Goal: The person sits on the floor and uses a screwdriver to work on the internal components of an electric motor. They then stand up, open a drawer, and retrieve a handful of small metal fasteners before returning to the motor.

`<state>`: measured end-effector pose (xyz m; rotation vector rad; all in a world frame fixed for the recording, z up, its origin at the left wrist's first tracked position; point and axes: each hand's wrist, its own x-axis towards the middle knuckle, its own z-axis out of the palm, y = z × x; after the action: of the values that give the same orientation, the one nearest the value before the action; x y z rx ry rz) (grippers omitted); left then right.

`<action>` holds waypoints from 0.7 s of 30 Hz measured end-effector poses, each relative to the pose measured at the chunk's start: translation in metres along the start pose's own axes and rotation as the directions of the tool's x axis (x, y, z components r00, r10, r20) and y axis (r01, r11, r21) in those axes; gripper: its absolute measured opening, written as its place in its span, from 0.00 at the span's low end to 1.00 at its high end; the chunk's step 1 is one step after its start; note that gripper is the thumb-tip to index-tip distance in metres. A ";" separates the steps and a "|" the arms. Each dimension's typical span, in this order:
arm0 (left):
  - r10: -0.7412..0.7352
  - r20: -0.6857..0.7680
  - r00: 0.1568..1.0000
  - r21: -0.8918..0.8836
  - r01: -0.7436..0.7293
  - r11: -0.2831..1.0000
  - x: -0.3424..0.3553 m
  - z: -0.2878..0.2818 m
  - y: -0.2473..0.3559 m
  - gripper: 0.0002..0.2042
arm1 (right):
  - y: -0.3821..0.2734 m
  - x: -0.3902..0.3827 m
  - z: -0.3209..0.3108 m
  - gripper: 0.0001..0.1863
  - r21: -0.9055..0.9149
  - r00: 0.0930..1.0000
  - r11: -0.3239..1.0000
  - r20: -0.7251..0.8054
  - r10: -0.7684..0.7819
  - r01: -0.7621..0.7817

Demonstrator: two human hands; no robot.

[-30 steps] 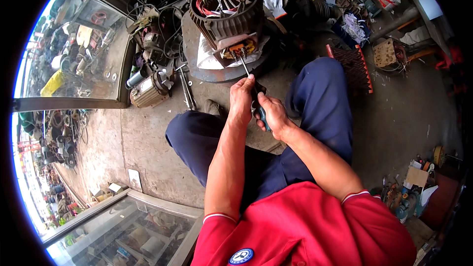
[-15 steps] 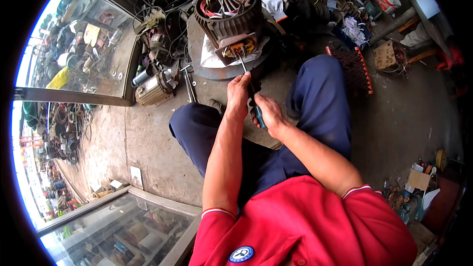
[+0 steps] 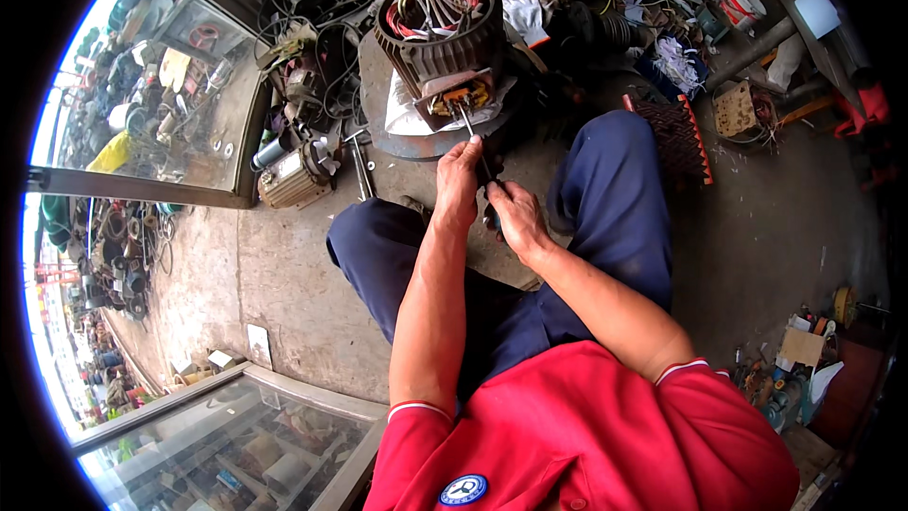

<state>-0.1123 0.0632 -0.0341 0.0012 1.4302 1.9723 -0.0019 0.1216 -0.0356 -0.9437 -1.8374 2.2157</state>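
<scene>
Both hands have been staying put: left hand (image 3: 461, 170) is steadying the screwdriver (image 3: 470, 129) shaft at the motor (image 3: 445, 38) terminal box while right hand (image 3: 511, 213) is gripping its handle.

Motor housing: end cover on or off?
Off. The finned motor housing stands open-ended, its windings and loose wires exposed at the top; no cover sits over them.
</scene>
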 end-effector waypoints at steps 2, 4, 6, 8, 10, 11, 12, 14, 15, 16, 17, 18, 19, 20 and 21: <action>-0.003 -0.002 1.000 -0.005 0.003 1.000 0.000 0.002 0.000 0.14 | 0.009 0.005 -0.003 0.18 -0.202 0.989 0.974 -0.081 -0.120 0.102; -0.014 -0.003 1.000 -0.017 0.014 1.000 -0.001 0.000 0.001 0.14 | -0.006 -0.003 -0.001 0.18 0.103 0.998 0.993 -0.026 0.062 -0.059; -0.029 0.001 1.000 -0.030 0.029 0.999 -0.003 0.000 0.005 0.14 | -0.016 -0.007 -0.004 0.16 0.362 0.979 0.910 0.099 0.178 -0.202; -0.031 0.018 0.999 -0.038 0.032 0.999 -0.007 0.000 0.011 0.14 | -0.020 -0.009 -0.006 0.16 0.481 0.968 0.841 0.170 0.187 -0.247; -0.045 0.013 0.999 -0.019 0.046 0.999 -0.011 0.003 0.017 0.13 | -0.026 -0.012 -0.007 0.15 0.566 0.953 0.769 0.230 0.199 -0.297; -0.057 0.012 0.998 -0.023 0.057 0.998 -0.014 0.005 0.019 0.13 | -0.025 -0.011 -0.007 0.15 0.593 0.946 0.740 0.253 0.204 -0.318; -0.067 0.013 0.998 -0.025 0.068 0.997 -0.016 0.006 0.022 0.13 | -0.025 -0.010 -0.007 0.15 0.619 0.939 0.709 0.276 0.207 -0.338; -0.076 0.015 0.997 -0.027 0.076 0.997 -0.016 0.007 0.023 0.13 | -0.025 -0.010 -0.007 0.16 0.638 0.933 0.683 0.292 0.212 -0.355; -0.072 0.014 0.997 -0.026 0.072 0.997 -0.015 0.006 0.022 0.13 | -0.025 -0.011 -0.006 0.15 0.631 0.933 0.690 0.289 0.215 -0.355; -0.068 0.012 0.998 -0.026 0.069 0.997 -0.015 0.005 0.022 0.13 | -0.026 -0.011 -0.006 0.15 0.624 0.933 0.697 0.286 0.219 -0.354; -0.063 0.016 0.998 -0.021 0.063 0.998 -0.014 0.003 0.021 0.13 | -0.026 -0.011 -0.005 0.15 0.601 0.943 0.729 0.261 0.207 -0.327; -0.058 0.022 0.998 -0.016 0.058 0.998 -0.013 0.002 0.020 0.13 | -0.027 -0.012 -0.003 0.15 0.577 0.952 0.761 0.235 0.194 -0.297; -0.053 0.027 0.998 -0.012 0.053 0.999 -0.012 0.001 0.020 0.13 | -0.027 -0.012 -0.002 0.15 0.551 0.961 0.790 0.210 0.180 -0.268; -0.052 0.019 0.998 -0.011 0.053 0.999 -0.012 0.001 0.019 0.13 | -0.028 -0.013 0.000 0.15 0.538 0.966 0.804 0.193 0.174 -0.252; -0.053 0.011 0.999 -0.010 0.053 0.999 -0.013 0.002 0.020 0.13 | -0.029 -0.014 0.001 0.15 0.524 0.970 0.818 0.176 0.167 -0.236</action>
<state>-0.1122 0.0548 -0.0118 -0.0301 1.3993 1.9340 0.0004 0.1212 -0.0036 -0.9259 -1.0525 2.7517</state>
